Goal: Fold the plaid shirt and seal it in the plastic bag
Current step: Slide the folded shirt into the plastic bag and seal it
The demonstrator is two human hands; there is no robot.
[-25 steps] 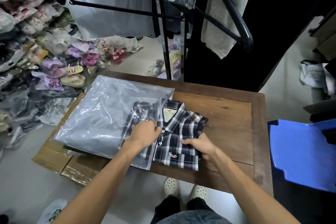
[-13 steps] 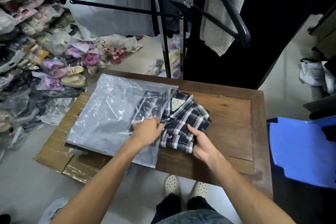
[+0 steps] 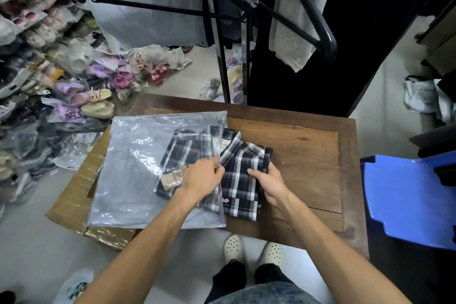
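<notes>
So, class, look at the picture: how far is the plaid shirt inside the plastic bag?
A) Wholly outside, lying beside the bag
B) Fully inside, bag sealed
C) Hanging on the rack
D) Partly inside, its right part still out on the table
D: the left part of the plaid shirt shows through the plastic bag, while its right part lies bare on the table under the right hand.

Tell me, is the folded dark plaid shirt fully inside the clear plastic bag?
Partly in. The folded dark plaid shirt's left half lies under the clear plastic bag's film; its right half is bare on the wooden table.
</notes>
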